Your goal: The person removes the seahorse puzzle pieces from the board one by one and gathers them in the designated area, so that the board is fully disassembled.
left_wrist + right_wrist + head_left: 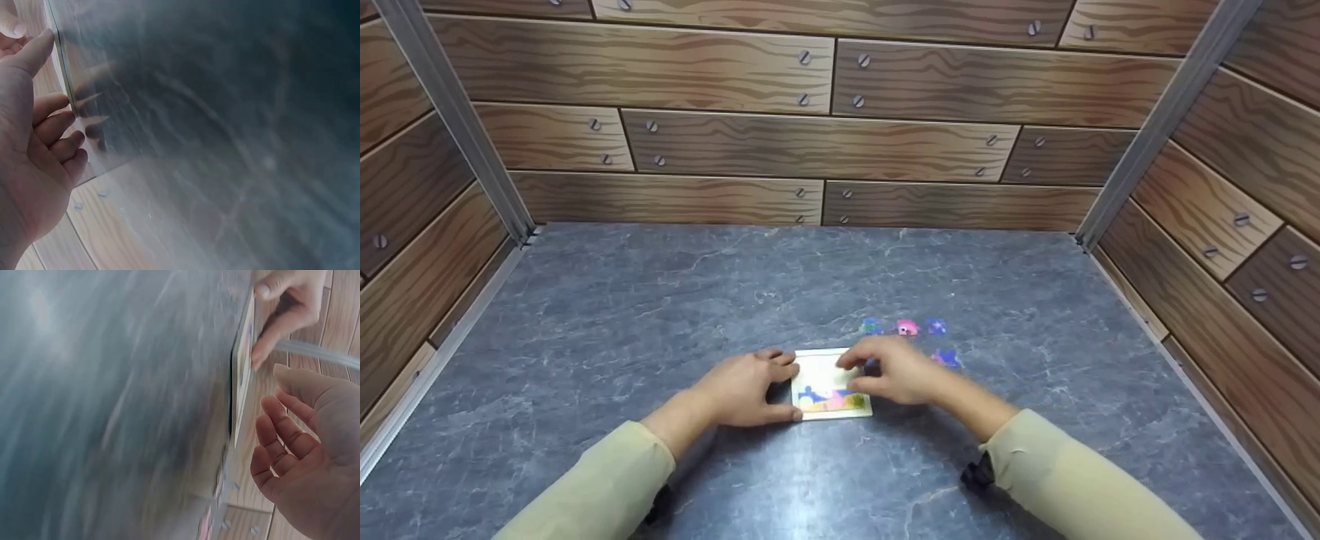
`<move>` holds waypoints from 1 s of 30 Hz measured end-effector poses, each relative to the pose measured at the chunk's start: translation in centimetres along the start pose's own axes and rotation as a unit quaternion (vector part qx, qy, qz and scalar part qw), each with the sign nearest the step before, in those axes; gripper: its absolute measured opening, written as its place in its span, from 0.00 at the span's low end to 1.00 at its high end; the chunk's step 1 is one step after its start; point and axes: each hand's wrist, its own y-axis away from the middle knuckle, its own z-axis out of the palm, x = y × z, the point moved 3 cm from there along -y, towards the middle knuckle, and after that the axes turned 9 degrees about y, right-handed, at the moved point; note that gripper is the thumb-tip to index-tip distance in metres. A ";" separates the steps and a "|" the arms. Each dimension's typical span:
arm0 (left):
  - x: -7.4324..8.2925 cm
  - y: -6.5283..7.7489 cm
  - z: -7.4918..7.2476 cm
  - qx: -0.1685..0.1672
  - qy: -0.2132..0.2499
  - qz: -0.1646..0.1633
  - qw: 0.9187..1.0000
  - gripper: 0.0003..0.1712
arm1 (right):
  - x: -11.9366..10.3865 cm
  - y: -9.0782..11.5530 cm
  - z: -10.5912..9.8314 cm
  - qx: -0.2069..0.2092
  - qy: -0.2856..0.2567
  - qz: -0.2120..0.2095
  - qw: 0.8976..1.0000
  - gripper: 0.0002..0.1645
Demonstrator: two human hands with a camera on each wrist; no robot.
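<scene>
A small pale puzzle tray (pixel 820 371) lies flat on the table, with joined colourful jigsaw pieces (pixel 832 401) along its near side. At the tray's left edge rests my left hand (pixel 746 390), its thumb on the near corner and its fingers farther up that edge. My right hand (pixel 904 371) hovers over the tray's right side, fingers loosely bent and thumb apart from them. In the right wrist view nothing shows between those fingers. Part of the tray's right side is hidden beneath this hand.
Loose jigsaw pieces lie beyond the right hand: a blue-green one (pixel 871 326), a pink one (pixel 907 328), a blue one (pixel 936 326) and a purple one (pixel 946 358). Wood-patterned walls (pixel 810 142) enclose the grey marbled table (pixel 675 300).
</scene>
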 end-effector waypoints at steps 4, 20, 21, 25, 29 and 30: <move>0.0 0.1 -0.1 -0.004 -0.003 -0.005 1.000 0.44 | -0.9 -1.3 1.0 -0.023 0.004 -0.007 1.000 0.17; 0.1 0.0 -0.1 -0.014 -0.002 -0.011 1.000 0.45 | -1.0 -3.2 1.8 -0.096 -0.036 -0.031 0.994 0.21; 0.0 0.0 0.0 -0.014 -0.001 -0.011 1.000 0.45 | -1.0 -3.2 1.7 -0.103 -0.037 -0.033 0.993 0.22; -0.1 0.0 0.1 -0.011 0.004 -0.008 1.000 0.45 | -1.0 -3.2 1.7 -0.126 -0.035 -0.035 0.991 0.22; -0.2 0.1 0.0 -0.007 0.009 -0.007 1.000 0.45 | -1.0 -3.3 1.8 -0.138 -0.031 -0.036 0.989 0.20; -0.2 0.2 0.0 -0.007 0.010 -0.008 1.000 0.45 | -1.1 -3.4 1.8 -0.140 -0.033 -0.035 0.989 0.20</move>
